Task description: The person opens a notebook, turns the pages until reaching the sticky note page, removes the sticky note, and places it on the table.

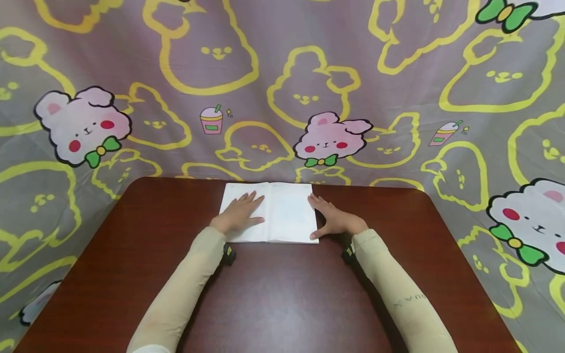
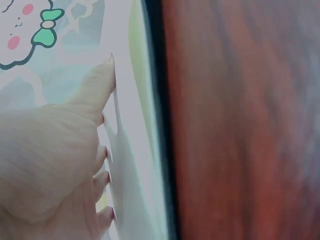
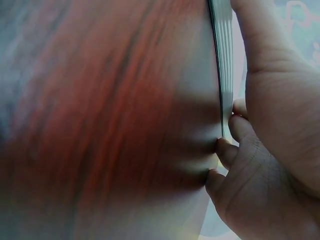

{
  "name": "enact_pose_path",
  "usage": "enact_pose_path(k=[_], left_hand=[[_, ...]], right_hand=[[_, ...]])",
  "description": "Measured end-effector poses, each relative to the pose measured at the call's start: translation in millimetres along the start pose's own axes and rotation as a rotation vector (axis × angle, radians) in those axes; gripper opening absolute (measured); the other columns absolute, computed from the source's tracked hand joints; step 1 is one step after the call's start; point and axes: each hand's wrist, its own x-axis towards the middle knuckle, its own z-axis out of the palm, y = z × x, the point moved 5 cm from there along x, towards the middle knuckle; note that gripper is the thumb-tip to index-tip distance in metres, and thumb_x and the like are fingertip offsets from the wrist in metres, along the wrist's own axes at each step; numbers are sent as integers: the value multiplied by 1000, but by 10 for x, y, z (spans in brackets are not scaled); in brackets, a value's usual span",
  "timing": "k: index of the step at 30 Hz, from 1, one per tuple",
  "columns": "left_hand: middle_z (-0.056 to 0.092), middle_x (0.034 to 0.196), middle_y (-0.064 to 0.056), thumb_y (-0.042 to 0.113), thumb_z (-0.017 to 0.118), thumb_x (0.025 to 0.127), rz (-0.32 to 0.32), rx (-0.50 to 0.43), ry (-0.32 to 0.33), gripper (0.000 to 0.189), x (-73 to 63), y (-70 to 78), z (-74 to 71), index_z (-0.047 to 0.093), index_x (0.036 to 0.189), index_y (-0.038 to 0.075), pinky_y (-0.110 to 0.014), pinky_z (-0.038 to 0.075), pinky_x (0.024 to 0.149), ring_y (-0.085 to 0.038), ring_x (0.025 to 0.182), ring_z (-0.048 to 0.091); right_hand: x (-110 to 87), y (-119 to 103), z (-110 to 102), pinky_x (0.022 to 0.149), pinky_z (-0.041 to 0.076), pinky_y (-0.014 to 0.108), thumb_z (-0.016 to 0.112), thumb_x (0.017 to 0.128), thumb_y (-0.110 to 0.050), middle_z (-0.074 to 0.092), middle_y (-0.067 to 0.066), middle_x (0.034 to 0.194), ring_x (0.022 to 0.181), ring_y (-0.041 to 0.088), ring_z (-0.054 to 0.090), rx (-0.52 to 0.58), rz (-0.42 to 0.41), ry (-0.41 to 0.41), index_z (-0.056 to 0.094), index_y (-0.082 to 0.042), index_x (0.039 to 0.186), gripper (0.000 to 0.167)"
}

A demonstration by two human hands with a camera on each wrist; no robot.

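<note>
A notebook [image 1: 291, 213] with white, nearly bare pages lies spread flat near the table's far edge. My left hand [image 1: 238, 214] rests on its left page, fingers spread and thumb reaching toward the middle fold. In the left wrist view that hand [image 2: 55, 155] touches the paper with its fingertips. At the right page's outer edge is my right hand [image 1: 336, 220], its thumb by the near corner and its fingers higher up the side. The right wrist view shows the right hand's fingertips [image 3: 227, 152] against the edge of the page stack [image 3: 225, 65].
The dark reddish-brown table [image 1: 282, 304] has rounded far corners. Behind and beside it hangs a cloth [image 1: 247, 103] printed with cartoon rabbits and yellow outlines. A small black device [image 1: 228, 255] sits under the left wrist, another [image 1: 348, 254] under the right.
</note>
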Motion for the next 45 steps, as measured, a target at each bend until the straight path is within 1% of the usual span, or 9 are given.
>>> enact_pose_path(k=[5,12,16,19,23,30,32,38,45], left_hand=[[9,169,-20,49,49,105,-10,5,-8,76,12,32,7,18,164,13,-66,9,122,-45,155,8],[10,169,-21,43,52,105,-43,-20,20,74,5,67,-18,20,164,12,-67,8,122,-45,155,8],[7,170,-18,44,52,105,-67,-31,7,74,7,58,6,19,164,14,-65,6,123,-43,156,5],[8,170,-18,43,53,105,-74,-27,5,74,-7,77,-19,19,164,14,-65,6,123,-43,156,6],[9,170,-19,44,53,105,-71,-5,3,74,-19,87,-56,20,164,14,-66,9,123,-43,156,8],[5,171,-17,47,49,105,-70,-3,-27,75,-7,16,25,16,165,17,-64,5,123,-42,156,4],[5,170,-17,48,48,105,-68,16,-30,74,-13,17,22,16,165,17,-64,7,123,-42,156,5],[7,170,-16,50,48,105,-65,20,-32,74,-1,19,-18,18,165,19,-64,8,123,-42,156,7],[6,171,-16,53,47,104,-72,34,-53,74,16,4,-31,18,165,21,-64,9,123,-42,156,8]], right_hand=[[-21,1,-10,124,3,63,88,77,-43,-1,20,170,157,41,-3,-11,14,-14,4,1,162,127],[-6,-12,-42,124,3,64,87,77,-45,-1,19,171,157,41,-2,-24,3,0,5,0,162,127],[-9,-12,-37,123,3,64,88,77,-44,-1,20,170,156,42,-2,-24,-1,-7,5,1,162,127],[-8,-18,-37,123,3,64,88,77,-45,-1,20,170,156,42,-3,-20,4,-10,5,1,162,127],[5,-19,-41,124,2,61,87,77,-46,-2,17,171,157,39,-3,-24,15,-9,4,-2,163,127],[16,-12,4,123,3,64,88,77,-44,-2,19,170,156,42,-3,-16,-2,-16,4,0,162,127],[12,-22,4,123,3,64,88,77,-44,-1,20,170,156,42,-3,-8,-2,-15,4,1,162,128],[20,-20,-7,122,4,66,87,78,-44,0,22,170,156,44,-2,-20,-12,-8,5,3,161,127],[23,-16,-10,123,3,64,87,78,-46,-2,20,170,157,41,-4,-13,5,-30,3,0,162,128]])
